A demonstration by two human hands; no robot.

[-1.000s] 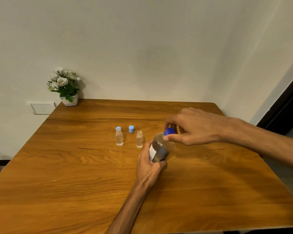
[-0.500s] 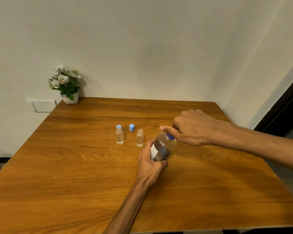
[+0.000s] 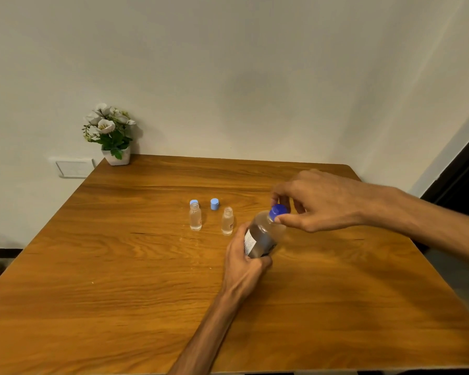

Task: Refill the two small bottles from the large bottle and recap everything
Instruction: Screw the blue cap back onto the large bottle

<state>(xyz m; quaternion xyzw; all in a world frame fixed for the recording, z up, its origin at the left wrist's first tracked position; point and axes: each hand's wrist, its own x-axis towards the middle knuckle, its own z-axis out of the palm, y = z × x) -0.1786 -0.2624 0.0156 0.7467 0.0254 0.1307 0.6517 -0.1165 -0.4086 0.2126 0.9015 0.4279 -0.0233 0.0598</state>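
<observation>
My left hand (image 3: 241,263) grips the large clear bottle (image 3: 264,235) by its lower body and holds it tilted to the right above the table. My right hand (image 3: 320,201) pinches the dark blue cap (image 3: 278,211) on the bottle's neck with thumb and fingers. Two small clear bottles stand uncapped on the table: the left small bottle (image 3: 195,216) and the right small bottle (image 3: 227,221). A light blue cap (image 3: 193,203) lies just behind the left one, partly hidden by it. A second light blue cap (image 3: 214,204) sits between and behind the two.
A wooden table (image 3: 119,280) fills the lower view, pushed against a white wall. A white pot of flowers (image 3: 111,136) stands at its back left corner. A wall socket plate (image 3: 73,167) is left of the table. A dark door frame (image 3: 460,169) is at the right.
My right hand has shifted its grip on the dark blue cap, which was mostly hidden half a second ago and now shows between thumb and fingers. The large bottle stays tilted in my left hand.
</observation>
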